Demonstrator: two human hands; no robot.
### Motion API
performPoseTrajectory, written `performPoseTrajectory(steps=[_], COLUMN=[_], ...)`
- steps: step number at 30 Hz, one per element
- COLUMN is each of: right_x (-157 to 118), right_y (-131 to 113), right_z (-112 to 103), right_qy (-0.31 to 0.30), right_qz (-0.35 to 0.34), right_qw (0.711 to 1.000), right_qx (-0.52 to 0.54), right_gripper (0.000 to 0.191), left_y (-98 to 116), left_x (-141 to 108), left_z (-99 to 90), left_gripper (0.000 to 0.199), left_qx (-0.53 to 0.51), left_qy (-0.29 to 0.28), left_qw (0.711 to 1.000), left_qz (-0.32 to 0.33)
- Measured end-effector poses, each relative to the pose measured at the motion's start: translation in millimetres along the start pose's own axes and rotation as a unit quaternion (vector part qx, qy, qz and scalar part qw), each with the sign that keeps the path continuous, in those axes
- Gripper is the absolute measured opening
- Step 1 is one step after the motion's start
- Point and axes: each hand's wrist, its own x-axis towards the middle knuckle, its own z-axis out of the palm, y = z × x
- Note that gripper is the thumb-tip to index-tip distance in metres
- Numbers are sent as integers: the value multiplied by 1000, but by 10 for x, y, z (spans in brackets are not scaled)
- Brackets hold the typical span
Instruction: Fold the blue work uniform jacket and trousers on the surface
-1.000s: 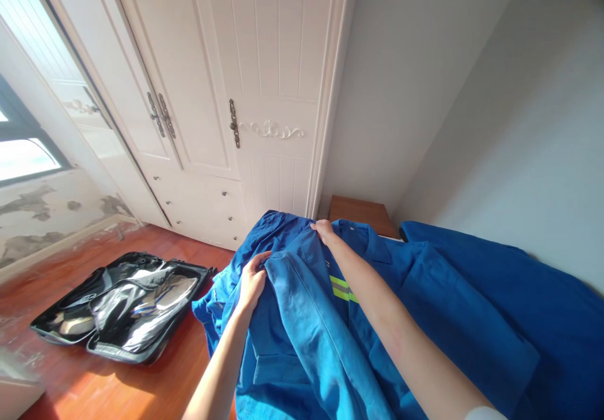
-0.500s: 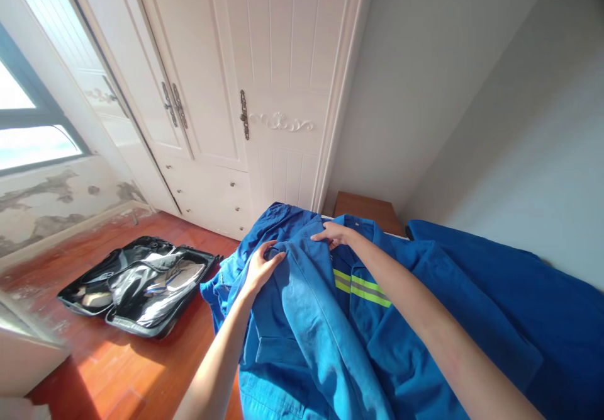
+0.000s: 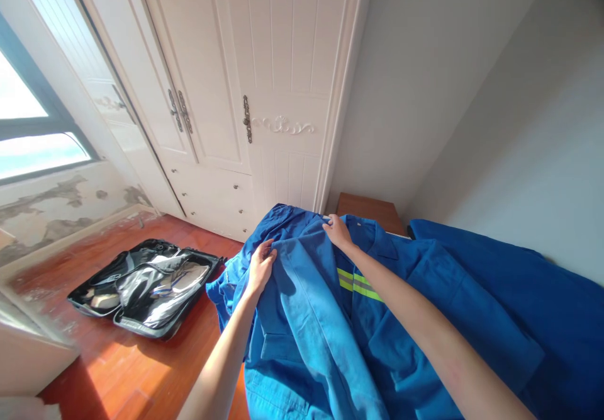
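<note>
The left hand (image 3: 261, 270) and right hand (image 3: 338, 233) pinch the blue jacket's (image 3: 321, 325) upper edge, closed on it. Wardrobe (image 3: 212, 73), eleven o'clock: cut off above. Jacket, six o'clock: cropped below, partly behind the right forearm (image 3: 415, 310). Open suitcase (image 3: 163, 332), eight o'clock: holds bundled items (image 3: 160, 288), hard to identify.

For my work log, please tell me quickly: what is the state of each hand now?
Left hand: closed, holding the blue garment.
Right hand: closed, holding the same garment farther right.
</note>
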Motion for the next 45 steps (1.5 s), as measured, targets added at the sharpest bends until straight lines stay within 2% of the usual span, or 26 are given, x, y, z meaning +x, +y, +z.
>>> performPoseTrajectory(steps=[3, 6, 8, 10, 12, 17, 22, 26, 30, 33, 36, 40, 43, 45], right_x=[-87, -61, 26, 142, 265, 492, 520, 447, 301, 19, -508, -1533, -2375, -2890], right_y=[-146, -267, -309, -327, -335, -344, -312, -341, -433, -433, -313, -42, 182, 343], right_z=[-17, 30, 74, 107, 120, 123, 248, 363, 273, 51, -226, -530, -620, -596], right_qy=[-14, -71, -111, -140, -155, -164, -173, -114, -34, -13, -35, -87, -139, -184], right_qz=[-108, -201, -234, -248, -253, -257, -226, -189, -157, -153, -153, -106, -46, 61], right_qw=[992, 970, 954, 940, 931, 925, 934, 956, 978, 985, 988, 988, 981, 940], right_qx=[-56, -114, -152, -186, -211, -227, -217, -191, -133, -75, -15, 64, 130, 280], right_gripper=[46, 51, 44, 26, 15, 24, 28, 29, 26, 27, 29, 24, 30, 35], left_y=[-3, 8, -6, -39, -80, -123, -125, -120, -87, -70, -81, -109, -78, -3], left_x=[-8, -13, -9, -2, 2, -8, -3, -7, -18, -11, 4, 40, 52, -7], left_z=[-1, 7, 21, 37, 48, 39, 38, 54, 62, 59, 56, 53, 47, 38], left_gripper=[40, 33, 29, 26, 22, 10, 22, 30, 25, 23, 23, 31, 31, 30], left_qx=[-42, -62, -62, -65, -70, -74, -70, -60, -32, -10, 0, 9, 16, 38], left_qy=[-5, -5, 0, 8, 16, 30, 41, 39, 32, 30, 24, 21, 26, 61], left_qw=[999, 998, 998, 998, 997, 996, 996, 997, 998, 998, 998, 997, 996, 992], left_qz=[-3, 3, 7, 10, 15, 28, 36, 42, 47, 55, 63, 70, 78, 103])
